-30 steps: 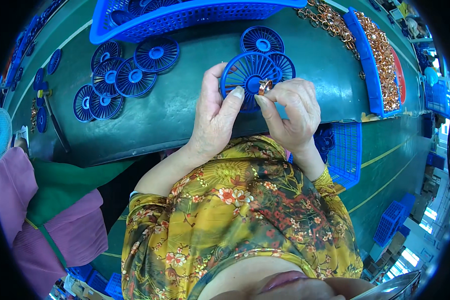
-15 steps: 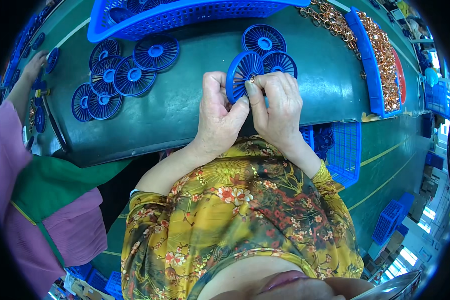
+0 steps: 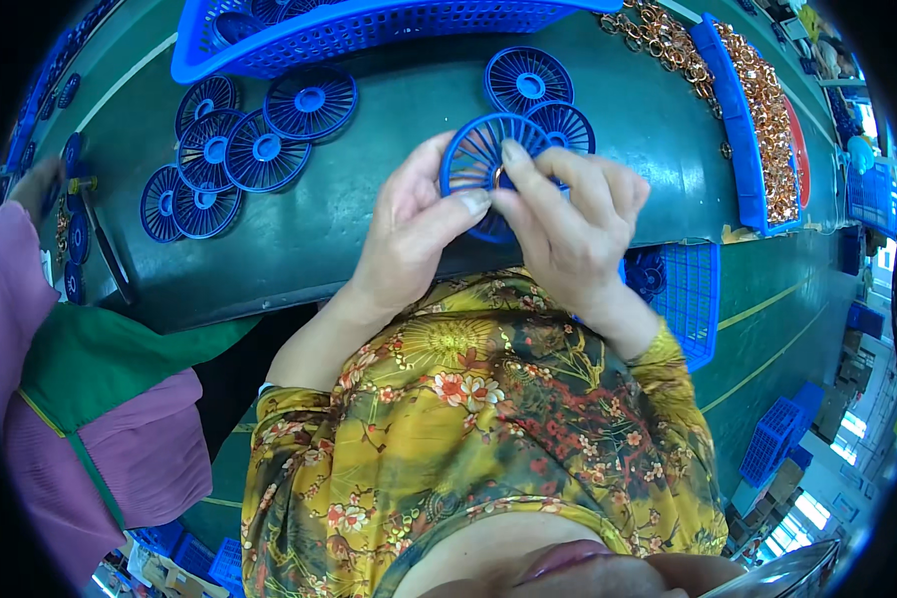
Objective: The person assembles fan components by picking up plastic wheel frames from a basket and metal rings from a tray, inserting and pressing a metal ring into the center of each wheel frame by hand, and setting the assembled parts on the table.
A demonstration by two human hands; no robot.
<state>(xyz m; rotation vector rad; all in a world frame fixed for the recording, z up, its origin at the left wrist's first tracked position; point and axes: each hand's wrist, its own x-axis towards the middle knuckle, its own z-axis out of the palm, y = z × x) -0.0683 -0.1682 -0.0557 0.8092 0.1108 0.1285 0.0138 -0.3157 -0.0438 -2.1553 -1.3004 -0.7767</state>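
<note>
Probably the likeliest trouble lies at the middle of the blue wheel, which stands tilted above the near side of the green surface, clasped by the left hand. That hand's thumb lies across the lower part of the wheel, with its fingers behind the rim. The right hand has its forefinger and thumb bent in around a copper ring at the hub; their tips look slightly apart, and I cannot tell whether they pinch the ring or only press beside it.

A thumb or finger pushing off-centre could cock the ring or make it spring away. Being small and smooth-looking, it might then drop near the front edge and fall off. Squeezing too hard on one side could bend the thin spokes, while a loose left grip would let the wheel twist under pressure. Two more wheels lie just beyond, one partly behind the held wheel, so a sudden slip forward could knock them.
</note>
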